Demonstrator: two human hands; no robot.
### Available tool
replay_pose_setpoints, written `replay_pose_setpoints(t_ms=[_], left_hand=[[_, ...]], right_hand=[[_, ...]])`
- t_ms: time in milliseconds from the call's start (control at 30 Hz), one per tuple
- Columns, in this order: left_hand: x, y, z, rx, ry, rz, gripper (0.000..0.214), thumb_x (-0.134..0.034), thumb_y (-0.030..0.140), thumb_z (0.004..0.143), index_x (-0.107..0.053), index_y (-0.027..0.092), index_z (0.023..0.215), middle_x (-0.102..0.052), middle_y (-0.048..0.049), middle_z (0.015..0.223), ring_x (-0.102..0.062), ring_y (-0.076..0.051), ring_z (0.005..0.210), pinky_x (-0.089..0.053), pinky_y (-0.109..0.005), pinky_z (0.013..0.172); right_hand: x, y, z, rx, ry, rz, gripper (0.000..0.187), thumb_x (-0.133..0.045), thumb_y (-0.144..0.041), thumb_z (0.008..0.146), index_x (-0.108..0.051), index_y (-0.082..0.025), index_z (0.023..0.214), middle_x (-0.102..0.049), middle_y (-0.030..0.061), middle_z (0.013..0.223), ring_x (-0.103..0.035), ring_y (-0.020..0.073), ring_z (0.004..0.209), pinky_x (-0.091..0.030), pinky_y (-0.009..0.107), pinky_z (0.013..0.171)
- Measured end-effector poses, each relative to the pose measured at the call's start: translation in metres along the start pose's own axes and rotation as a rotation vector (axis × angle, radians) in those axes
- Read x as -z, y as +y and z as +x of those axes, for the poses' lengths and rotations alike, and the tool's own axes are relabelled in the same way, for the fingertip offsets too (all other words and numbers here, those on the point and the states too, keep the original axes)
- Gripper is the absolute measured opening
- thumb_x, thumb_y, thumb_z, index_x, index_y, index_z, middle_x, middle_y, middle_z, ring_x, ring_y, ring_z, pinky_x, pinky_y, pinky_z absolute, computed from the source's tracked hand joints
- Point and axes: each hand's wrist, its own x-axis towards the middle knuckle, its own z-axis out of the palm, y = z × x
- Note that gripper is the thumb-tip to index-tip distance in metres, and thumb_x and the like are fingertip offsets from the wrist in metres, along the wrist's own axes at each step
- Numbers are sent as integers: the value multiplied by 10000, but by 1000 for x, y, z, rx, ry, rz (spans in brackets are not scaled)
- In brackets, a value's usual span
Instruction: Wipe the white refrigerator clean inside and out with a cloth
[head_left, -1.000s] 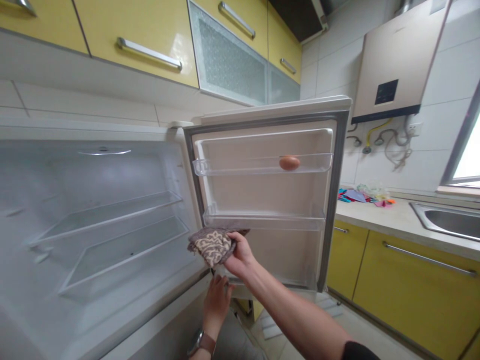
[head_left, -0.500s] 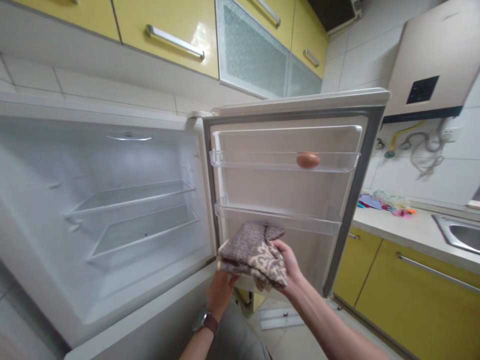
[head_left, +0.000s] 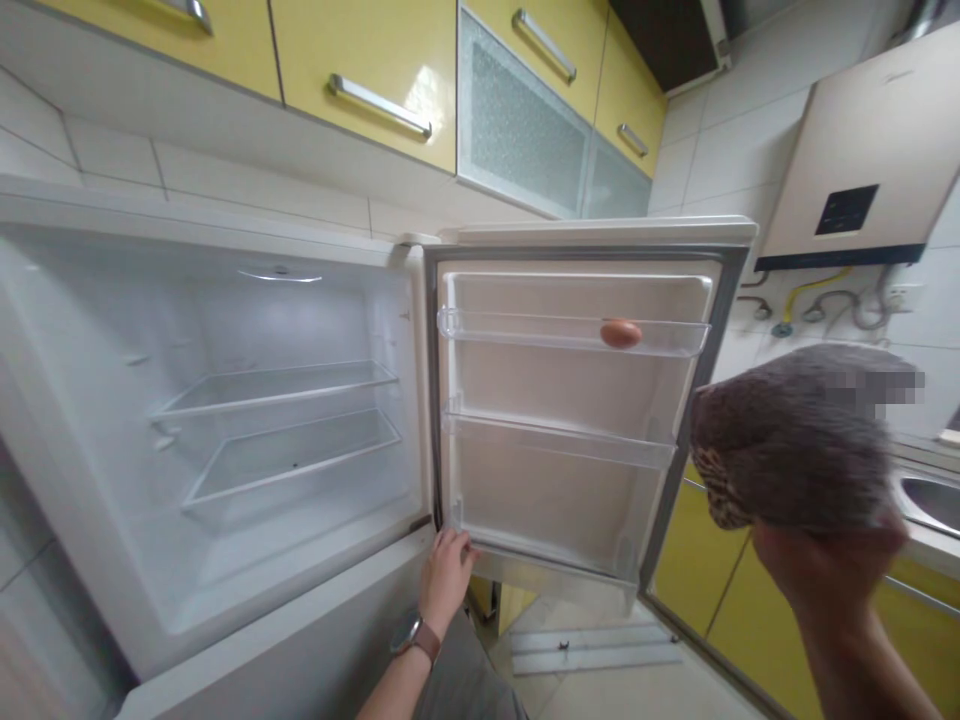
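Observation:
My right hand point(head_left: 829, 560) holds up a folded brown-grey cloth point(head_left: 795, 450) with a beige pattern, at the right beyond the door's free edge. The cloth is blurred and hides most of my fingers. My left hand point(head_left: 447, 568), with a watch on its wrist, is at the lower hinge-side corner of the fridge door point(head_left: 570, 500). Its fingers are loosely bent near the door's bottom edge, with no object visible in them. The fridge point(head_left: 300, 560) stands open, with two glass shelves point(head_left: 292, 455) inside. A brown egg point(head_left: 621, 333) lies in the top door rack point(head_left: 517, 330).
Yellow wall cabinets point(head_left: 360, 60) hang above the fridge. At the right are a water heater point(head_left: 862, 160) with hoses below, a sink point(head_left: 934, 500) and yellow base cabinets point(head_left: 694, 560). White strips point(head_left: 592, 648) lie on the floor under the door.
My right hand has carried the cloth from in front of the door up and far to the right. My left hand has let go of the cloth and stayed near the door's lower corner.

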Motion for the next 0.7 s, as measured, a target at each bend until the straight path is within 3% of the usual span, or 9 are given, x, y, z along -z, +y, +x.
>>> replay_pose_setpoints(t_ms=[33, 133, 200, 267, 467, 700], left_hand=[[0, 0, 0, 2, -2, -8, 110, -596, 248, 979, -696, 219, 943, -676, -93, 1075, -652, -284, 1121, -515, -400, 950], [3, 2, -1, 12, -9, -38, 121, -588, 207, 973, -705, 218, 945, -675, -97, 1079, -645, -281, 1147, -515, -403, 971], [3, 2, -1, 11, -7, -57, 128, -586, 196, 974, -710, 216, 952, -675, -99, 1085, -642, -278, 1158, -515, -402, 981], [2, 2, -1, 11, -1, -62, 131, -587, 201, 978, -716, 216, 968, -677, -101, 1096, -642, -276, 1163, -515, -403, 984], [-8, -5, 0, 8, -2, -8, 132, -601, 234, 982, -714, 205, 1043, -677, -101, 1106, -645, -269, 1131, -519, -397, 970], [-6, -14, 0, -32, 5, -14, 144, -574, 260, 981, -706, 203, 995, -671, -94, 1059, -636, -278, 1095, -507, -408, 970]], right_hand=[[-8, 0, 6, 78, -39, -49, 546, -695, -328, 784, -723, -336, 1330, -794, 158, 1021, -737, 333, 922, -513, 457, 727], [-39, -6, 14, 290, -424, -201, 608, -576, -232, 799, -676, -271, 1397, -776, 128, 1195, -724, 320, 1072, -520, 468, 953], [-61, -15, 11, 380, -586, -301, 608, -550, -196, 800, -666, -232, 1396, -766, 115, 1239, -702, 323, 1119, -461, 498, 1067], [-78, -27, 9, 411, -667, -388, 575, -561, -178, 808, -668, -202, 1372, -768, 118, 1224, -697, 315, 1095, -442, 470, 1063], [-125, -89, 13, 347, -938, -434, 390, -577, -198, 869, -679, -214, 1245, -769, 109, 1052, -713, 273, 923, -446, 342, 793], [-216, -189, -21, 365, -972, -155, 328, -470, -191, 990, -611, -144, 1282, -700, 219, 1177, -666, 324, 1072, -468, 430, 904]])
